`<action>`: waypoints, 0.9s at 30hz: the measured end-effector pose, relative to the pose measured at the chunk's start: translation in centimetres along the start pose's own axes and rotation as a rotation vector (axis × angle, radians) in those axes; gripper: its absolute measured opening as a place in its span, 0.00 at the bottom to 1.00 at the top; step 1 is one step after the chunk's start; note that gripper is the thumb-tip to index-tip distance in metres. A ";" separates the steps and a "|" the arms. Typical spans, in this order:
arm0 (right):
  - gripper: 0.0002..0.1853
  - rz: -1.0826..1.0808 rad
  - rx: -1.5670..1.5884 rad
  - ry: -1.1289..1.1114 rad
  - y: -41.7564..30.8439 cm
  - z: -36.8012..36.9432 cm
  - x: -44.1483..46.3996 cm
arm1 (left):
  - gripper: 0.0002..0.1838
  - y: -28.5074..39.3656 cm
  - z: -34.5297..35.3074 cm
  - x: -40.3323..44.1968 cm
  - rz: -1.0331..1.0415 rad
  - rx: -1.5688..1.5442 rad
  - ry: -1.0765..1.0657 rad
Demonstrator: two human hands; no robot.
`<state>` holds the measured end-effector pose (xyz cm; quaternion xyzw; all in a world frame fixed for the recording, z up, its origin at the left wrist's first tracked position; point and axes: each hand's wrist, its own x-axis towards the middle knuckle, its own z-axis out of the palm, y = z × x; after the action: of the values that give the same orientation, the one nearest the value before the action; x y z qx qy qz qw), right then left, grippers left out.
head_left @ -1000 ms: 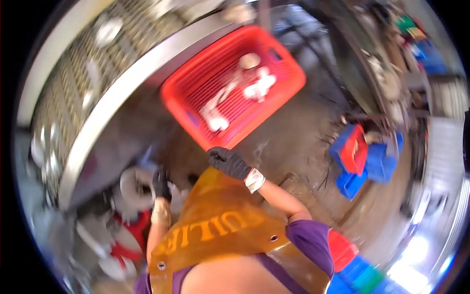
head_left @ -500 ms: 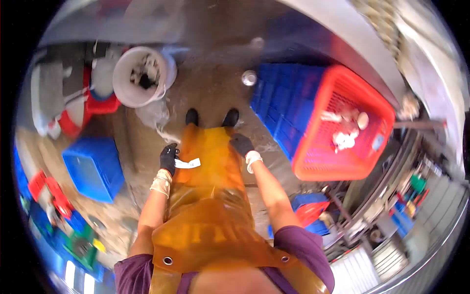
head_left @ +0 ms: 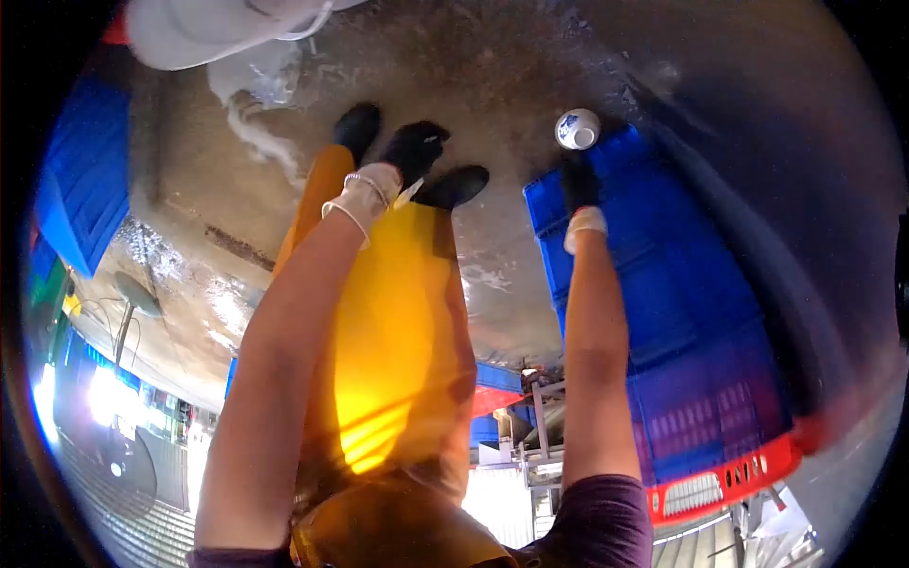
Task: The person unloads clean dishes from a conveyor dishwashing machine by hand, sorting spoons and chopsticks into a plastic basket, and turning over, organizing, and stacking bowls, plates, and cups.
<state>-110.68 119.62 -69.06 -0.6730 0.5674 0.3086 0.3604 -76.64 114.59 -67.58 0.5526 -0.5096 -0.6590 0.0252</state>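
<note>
My left hand, in a black glove with a pale glove cuff at the wrist, is in front of the boots. Its fingers are closed on a thin white strip; whether this is paper or a blade I cannot make out. My right hand, gloved the same way, reaches down beside the corner of a stack of blue crates. Just beyond its fingers is a small white bowl with a blue pattern. The dark fingers blend together, so contact with the bowl is unclear.
Wet concrete floor lies around the black boots. A red basket tops the crates. At upper left stands a white bucket near clear plastic. Another blue bin is at far left.
The view has tipped down and closer to the floor. My right hand has moved from beside the apron to the bowl. My left hand has moved forward, still with the white strip.
</note>
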 end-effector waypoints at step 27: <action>0.26 0.359 2.311 -0.194 -7.4 2.2 8.8 | 0.25 -1.9 1.9 9.7 -0.072 -0.634 -0.422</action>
<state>-101.89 117.40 -76.51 0.1705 0.5673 -0.2937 0.7502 -80.78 110.92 -75.98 0.3873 -0.2545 -0.8837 0.0662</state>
